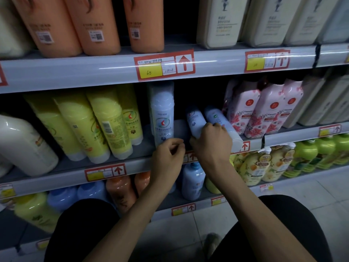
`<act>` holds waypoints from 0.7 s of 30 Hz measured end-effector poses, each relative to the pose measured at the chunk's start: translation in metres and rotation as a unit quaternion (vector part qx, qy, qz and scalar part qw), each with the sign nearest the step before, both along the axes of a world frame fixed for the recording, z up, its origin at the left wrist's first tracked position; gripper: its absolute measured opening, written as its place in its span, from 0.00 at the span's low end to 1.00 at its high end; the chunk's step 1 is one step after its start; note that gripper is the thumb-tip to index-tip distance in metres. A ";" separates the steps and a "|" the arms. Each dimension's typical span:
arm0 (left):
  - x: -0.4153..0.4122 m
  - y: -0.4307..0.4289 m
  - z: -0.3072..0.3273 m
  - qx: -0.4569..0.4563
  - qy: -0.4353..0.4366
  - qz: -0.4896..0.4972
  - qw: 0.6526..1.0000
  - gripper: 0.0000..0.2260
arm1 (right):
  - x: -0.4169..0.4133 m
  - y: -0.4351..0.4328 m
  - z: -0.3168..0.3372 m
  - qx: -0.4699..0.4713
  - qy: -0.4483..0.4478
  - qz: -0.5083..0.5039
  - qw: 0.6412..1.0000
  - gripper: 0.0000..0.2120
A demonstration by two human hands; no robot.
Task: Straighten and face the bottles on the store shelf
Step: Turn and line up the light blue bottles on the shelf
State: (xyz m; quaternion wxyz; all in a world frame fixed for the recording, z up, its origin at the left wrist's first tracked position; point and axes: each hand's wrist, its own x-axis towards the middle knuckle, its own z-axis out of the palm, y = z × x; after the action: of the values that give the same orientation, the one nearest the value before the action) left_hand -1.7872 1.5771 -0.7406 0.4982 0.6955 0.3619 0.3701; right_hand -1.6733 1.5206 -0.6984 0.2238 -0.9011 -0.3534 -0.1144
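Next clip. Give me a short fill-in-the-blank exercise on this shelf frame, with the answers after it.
1. The right hand grips one of ____ leaning pale bottles.
2. The row of bottles left of the tall pale bottle is ____ in colour.
3. The flower-printed bottles right of the gripping hand are ____.
4. The arrow on the red-framed price tag points ____.
Missing words: two; yellow; pink; up.

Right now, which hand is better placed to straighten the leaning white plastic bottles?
Right: the right hand grips a leaning white plastic bottle; the left hand curls lower left, apparently holding nothing.
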 end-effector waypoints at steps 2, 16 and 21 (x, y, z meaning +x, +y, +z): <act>0.004 0.000 -0.001 -0.050 0.007 -0.010 0.999 0.09 | -0.002 -0.008 0.004 0.038 0.018 -0.005 0.999 0.17; 0.019 -0.025 0.021 -0.377 -0.075 -0.093 0.919 0.18 | -0.011 -0.064 0.006 0.083 0.158 0.040 0.983 0.22; 0.014 -0.025 0.019 -0.348 -0.064 -0.120 0.928 0.19 | 0.004 -0.070 0.011 0.073 0.271 0.074 0.957 0.17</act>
State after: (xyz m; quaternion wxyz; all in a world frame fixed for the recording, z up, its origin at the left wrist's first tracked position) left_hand -1.7727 1.5522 -0.7216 0.7718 0.4916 0.3494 0.2017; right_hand -1.6695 1.4508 -0.6875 0.3843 -0.8509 -0.3356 0.1253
